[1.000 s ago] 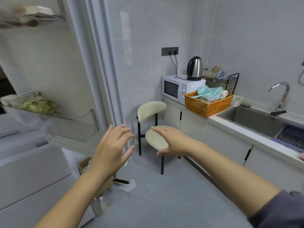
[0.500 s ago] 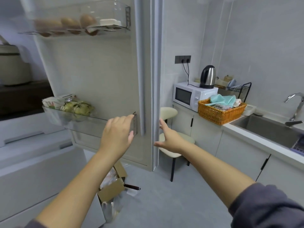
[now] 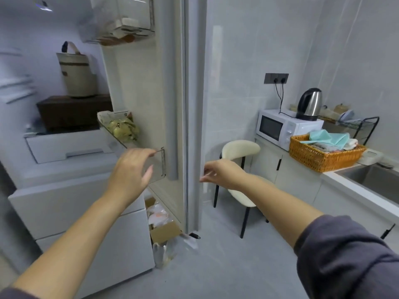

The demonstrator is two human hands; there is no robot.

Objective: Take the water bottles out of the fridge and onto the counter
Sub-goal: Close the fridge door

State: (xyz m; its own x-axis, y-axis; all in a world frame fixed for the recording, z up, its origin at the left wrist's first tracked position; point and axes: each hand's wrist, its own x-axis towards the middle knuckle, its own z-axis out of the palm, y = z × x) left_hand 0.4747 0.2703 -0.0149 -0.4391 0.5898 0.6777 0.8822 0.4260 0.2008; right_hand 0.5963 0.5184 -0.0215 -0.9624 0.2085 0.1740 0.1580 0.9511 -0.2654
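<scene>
At the open fridge door, now swung nearly edge-on, the left hand hovers released beside the lower door shelf. The right hand has reached the door's outer edge, grip unclear. Water bottles: out of sight. Open floor runs between door and bench, with a chair just behind the door.

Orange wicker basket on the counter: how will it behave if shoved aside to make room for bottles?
Probably light: the basket seems to hold only folded cloths. Its woven walls look fairly stiff, so it should slide as one piece. It is low and wide, so it is unlikely to tip.
</scene>
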